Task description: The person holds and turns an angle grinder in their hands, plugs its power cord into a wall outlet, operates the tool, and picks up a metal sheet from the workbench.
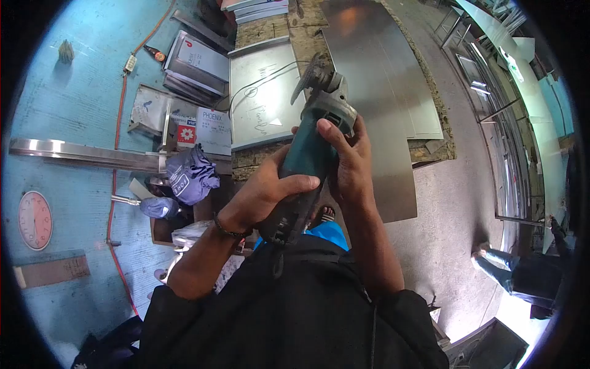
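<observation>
A green and black angle grinder (307,144) is held up in front of my body, its metal head and guard pointing away from me. My left hand (270,187) wraps round the body from the left, with the thumb lying across it. On the other side, my right hand (349,154) grips near the metal head, its thumb on top. Both hands touch the tool. Behind the grinder head lies a shallow metal tray (246,74) with handwriting on it.
Large metal sheets (381,80) overhang the wooden bench (301,27). Boxes (212,126), a purple bag (193,175) and a long metal bar (86,154) are at the left. Another person (531,273) is at the far right, near metal frames (485,92).
</observation>
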### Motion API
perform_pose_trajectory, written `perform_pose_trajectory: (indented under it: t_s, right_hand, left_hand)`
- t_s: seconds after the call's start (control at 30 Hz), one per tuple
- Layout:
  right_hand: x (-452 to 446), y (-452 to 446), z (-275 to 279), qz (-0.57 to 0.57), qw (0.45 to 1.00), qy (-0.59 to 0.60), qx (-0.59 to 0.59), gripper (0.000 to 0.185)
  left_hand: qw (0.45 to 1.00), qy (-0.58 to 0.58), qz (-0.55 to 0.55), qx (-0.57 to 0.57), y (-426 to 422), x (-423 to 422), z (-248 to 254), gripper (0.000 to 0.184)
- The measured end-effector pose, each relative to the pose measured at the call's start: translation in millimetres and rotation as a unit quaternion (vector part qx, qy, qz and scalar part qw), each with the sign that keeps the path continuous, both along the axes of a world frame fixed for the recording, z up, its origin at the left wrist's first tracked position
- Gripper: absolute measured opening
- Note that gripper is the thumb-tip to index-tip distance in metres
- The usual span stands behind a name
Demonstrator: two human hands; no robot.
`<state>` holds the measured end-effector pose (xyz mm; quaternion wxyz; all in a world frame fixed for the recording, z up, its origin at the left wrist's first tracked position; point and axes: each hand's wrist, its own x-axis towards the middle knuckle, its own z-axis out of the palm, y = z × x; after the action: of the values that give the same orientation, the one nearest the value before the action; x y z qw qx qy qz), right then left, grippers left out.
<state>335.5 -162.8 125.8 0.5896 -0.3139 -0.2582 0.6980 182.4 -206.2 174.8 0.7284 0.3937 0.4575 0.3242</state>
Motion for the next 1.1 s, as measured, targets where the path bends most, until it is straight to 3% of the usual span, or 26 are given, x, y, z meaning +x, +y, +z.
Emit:
perform_pose_trajectory:
  t_s: [0.2, 0.27, 0.37, 0.7, 1.1]
  right_hand:
    - [-6.3, 2.6, -5.4, -0.042, 0.999, 0.011, 0.002, 0.061]
    - [-2.8, 4.3, 4.1, -0.007, 0.994, 0.092, -0.052, 0.041]
    - [-5.0, 1.0, 13.2, -0.019, 0.998, 0.025, -0.055, 0.040]
    - [-3.6, -5.2, 19.1, -0.015, 0.996, 0.069, -0.061, 0.040]
    - [-7.0, 3.2, 11.5, -0.048, 0.999, -0.007, -0.020, 0.038]
  left_hand:
    - [1.000, -0.010, -0.004, 0.003, 0.2, -0.8, 3.9, 0.058]
    - [1.000, 0.011, -0.006, 0.020, -0.8, 0.2, 2.7, 0.059]
    - [0.999, 0.017, -0.001, 0.034, 0.0, 2.2, -0.6, 0.059]
    - [1.000, 0.013, 0.004, 0.021, -0.3, 2.7, 2.4, 0.059]
    - [0.999, -0.006, 0.026, 0.028, 3.4, 5.5, 1.4, 0.055]
